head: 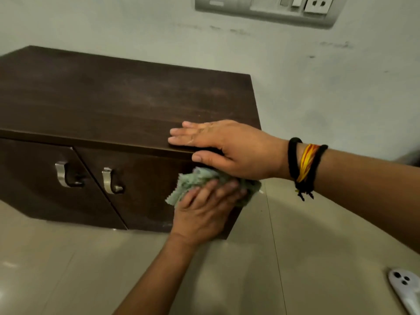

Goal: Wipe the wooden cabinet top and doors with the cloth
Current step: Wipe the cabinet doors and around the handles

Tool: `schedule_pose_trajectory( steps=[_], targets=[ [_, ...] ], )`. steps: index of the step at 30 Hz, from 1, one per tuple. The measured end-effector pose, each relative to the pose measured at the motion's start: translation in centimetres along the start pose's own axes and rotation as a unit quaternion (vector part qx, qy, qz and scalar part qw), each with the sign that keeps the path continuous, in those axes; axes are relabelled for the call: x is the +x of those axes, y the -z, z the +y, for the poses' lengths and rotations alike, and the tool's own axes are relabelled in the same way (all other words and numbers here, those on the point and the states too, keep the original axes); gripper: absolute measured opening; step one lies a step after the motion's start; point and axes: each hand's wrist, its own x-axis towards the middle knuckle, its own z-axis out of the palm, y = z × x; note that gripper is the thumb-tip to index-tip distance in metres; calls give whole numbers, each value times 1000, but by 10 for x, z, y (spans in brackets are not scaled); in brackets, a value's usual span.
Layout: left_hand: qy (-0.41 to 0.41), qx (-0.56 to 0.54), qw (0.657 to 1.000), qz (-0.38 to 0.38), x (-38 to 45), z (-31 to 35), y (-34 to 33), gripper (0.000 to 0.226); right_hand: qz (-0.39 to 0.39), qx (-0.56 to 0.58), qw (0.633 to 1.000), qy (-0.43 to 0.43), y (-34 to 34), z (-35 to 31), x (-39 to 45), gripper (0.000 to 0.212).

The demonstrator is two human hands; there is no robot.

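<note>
Both hands work at the right end of the cabinet (109,96). Left hand (204,214) presses a crumpled pale green cloth (193,183) flat against the front of the right door (145,189), fingers spread over the fabric and only lightly bent, so the cloth is pinned under them rather than gripped. Cloth edges stick out above and to the left of the fingers, just under the overhanging lip of the top.

Right hand (227,146) lies palm down on the top near its front right corner, fingers straight and together, thumb hooked over the front edge just above the cloth; it holds nothing. Black and yellow-orange threads (304,164) circle that wrist.

Dark brown wood with a faint grain makes up the cabinet. Its top shows pale dusty streaks toward the back. 2 doors are shut, the left door (41,178) and the right one, each with 1 curved metal handle (63,173) (111,180) near the seam between them, so nothing inside can be seen.

It stands on a beige tiled floor (68,269) against a pale, scuffed wall (318,87). On the wall above, a grey switch panel (268,7) holds sockets. At the lower right corner of the view, part of a white phone (404,289) shows its camera lenses.
</note>
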Motion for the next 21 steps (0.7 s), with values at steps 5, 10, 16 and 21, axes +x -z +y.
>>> schedule_pose_trajectory(
  steps=[5,10,16,21],
  targets=[
    [140,-54,989,-3,-27,56,-8,66,-2,6,1000,-7,2,1,-3,48],
    [172,-35,984,5,-12,39,-8,59,-3,10,1000,-9,0,2,1,49],
    [329,-196,924,-5,-7,103,-17,65,-4,13,1000,-20,1,0,-2,49],
    [434,-159,887,-17,-48,116,-23,65,-8,10,1000,-24,1,1,-5,49]
  ],
)
